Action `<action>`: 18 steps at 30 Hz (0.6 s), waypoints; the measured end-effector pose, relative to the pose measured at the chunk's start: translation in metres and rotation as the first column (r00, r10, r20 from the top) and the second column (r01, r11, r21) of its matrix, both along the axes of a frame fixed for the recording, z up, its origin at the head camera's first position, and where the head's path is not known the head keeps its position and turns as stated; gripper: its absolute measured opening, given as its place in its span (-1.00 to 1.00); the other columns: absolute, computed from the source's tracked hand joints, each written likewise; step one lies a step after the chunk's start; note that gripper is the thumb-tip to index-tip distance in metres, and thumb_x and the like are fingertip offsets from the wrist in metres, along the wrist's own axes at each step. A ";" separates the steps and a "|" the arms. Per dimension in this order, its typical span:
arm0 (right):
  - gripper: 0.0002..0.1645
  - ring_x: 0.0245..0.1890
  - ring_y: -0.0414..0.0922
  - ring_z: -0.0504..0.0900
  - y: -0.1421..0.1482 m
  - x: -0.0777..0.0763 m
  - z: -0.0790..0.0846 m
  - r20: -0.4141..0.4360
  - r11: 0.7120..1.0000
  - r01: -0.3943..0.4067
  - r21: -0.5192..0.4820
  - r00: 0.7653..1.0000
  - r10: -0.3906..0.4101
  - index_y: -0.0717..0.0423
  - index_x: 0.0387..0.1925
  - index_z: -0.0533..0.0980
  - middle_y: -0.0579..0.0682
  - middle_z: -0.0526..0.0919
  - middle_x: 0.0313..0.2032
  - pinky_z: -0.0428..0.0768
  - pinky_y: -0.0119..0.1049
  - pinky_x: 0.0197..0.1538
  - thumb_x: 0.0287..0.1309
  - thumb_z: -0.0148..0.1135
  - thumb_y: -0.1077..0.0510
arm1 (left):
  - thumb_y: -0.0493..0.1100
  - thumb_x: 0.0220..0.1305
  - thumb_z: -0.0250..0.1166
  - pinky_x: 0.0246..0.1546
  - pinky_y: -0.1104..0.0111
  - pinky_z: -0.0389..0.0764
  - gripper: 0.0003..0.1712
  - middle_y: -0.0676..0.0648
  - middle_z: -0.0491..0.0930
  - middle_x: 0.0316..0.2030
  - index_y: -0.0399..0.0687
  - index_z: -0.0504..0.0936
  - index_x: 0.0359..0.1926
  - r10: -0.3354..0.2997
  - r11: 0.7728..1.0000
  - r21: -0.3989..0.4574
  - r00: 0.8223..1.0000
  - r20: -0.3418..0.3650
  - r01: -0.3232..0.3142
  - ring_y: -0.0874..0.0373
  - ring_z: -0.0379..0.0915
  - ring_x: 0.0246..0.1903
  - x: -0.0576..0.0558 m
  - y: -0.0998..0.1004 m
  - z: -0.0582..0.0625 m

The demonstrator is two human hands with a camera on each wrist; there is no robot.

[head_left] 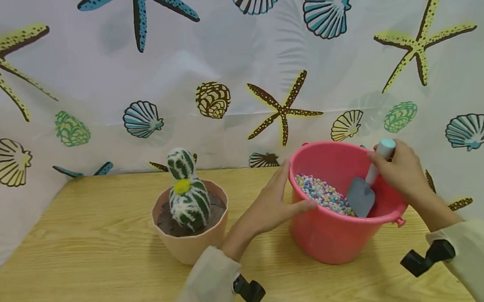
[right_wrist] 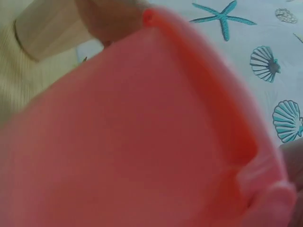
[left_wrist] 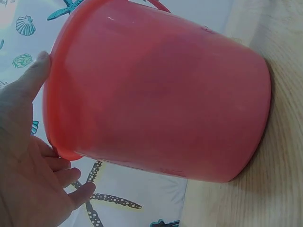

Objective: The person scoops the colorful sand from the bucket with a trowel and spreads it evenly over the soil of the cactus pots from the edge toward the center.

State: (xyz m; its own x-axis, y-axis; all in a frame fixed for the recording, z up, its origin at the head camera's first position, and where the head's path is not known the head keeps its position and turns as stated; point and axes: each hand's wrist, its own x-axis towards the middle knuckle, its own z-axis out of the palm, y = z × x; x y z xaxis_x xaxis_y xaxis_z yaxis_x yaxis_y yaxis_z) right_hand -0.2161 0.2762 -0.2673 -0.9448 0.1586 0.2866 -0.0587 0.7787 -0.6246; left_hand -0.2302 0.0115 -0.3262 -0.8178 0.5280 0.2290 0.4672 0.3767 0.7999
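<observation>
- White seashell-print cloth [head_left: 220, 52] behind wood-grain table [head_left: 83, 261].
- Right hand [head_left: 399, 171]: fingers grip small grey-bladed trowel [head_left: 361, 197] inside round pink plastic bucket [head_left: 336, 241], blade at multicoloured beads [head_left: 321, 192]. Probably light, stiff; hold pale handle [head_left: 372, 175].
- Left hand [head_left: 268, 206]: fingers spread, relaxed, at bucket's rim [head_left: 338, 215]; likely smooth, slightly flexible; steady there.

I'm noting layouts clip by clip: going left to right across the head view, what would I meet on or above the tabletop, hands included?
By their middles: potted cactus → left hand → pink bucket → right hand.
</observation>
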 end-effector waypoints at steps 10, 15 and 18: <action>-0.56 -0.26 0.21 0.55 -0.003 -0.008 0.001 -0.019 0.994 -0.008 0.106 1.000 0.010 0.41 -0.15 0.38 0.34 0.52 -0.24 0.58 -0.07 -0.29 0.32 0.05 0.02 | 0.27 0.06 0.36 0.36 -0.01 0.15 0.24 -0.02 -0.20 0.51 0.09 -0.25 0.52 -0.014 0.998 -0.055 1.000 -0.003 0.014 0.04 -0.21 0.48 -0.002 0.003 0.009; -0.53 -0.22 0.14 0.53 -0.018 -0.016 0.000 0.036 0.999 -0.020 0.032 0.999 0.019 0.40 -0.05 0.35 0.32 0.54 -0.19 0.54 -0.12 -0.20 0.34 0.01 0.00 | 0.20 0.02 0.42 0.33 0.01 0.23 0.23 0.02 -0.10 0.50 0.14 -0.18 0.52 0.026 0.998 -0.049 1.000 0.011 -0.026 0.06 -0.10 0.46 -0.002 0.000 0.010; -0.53 -0.22 0.13 0.54 -0.021 -0.016 0.000 0.042 1.000 -0.008 0.024 0.999 0.007 0.41 -0.05 0.34 0.32 0.54 -0.19 0.53 -0.11 -0.19 0.35 -0.01 0.01 | 0.22 0.02 0.41 0.32 0.02 0.24 0.22 0.04 -0.07 0.50 0.14 -0.17 0.52 0.020 0.999 -0.046 1.000 -0.003 -0.020 0.07 -0.08 0.46 -0.002 0.002 0.011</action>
State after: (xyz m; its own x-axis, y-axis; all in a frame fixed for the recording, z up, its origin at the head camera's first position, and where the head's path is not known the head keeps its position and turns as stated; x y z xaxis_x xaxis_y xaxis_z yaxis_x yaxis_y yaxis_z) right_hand -0.2320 0.2547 -0.2672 -0.9573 0.1453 0.2501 -0.0383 0.7932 -0.6077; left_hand -0.2319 0.0134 -0.3157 -0.8277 0.5216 0.2070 0.4613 0.4224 0.7803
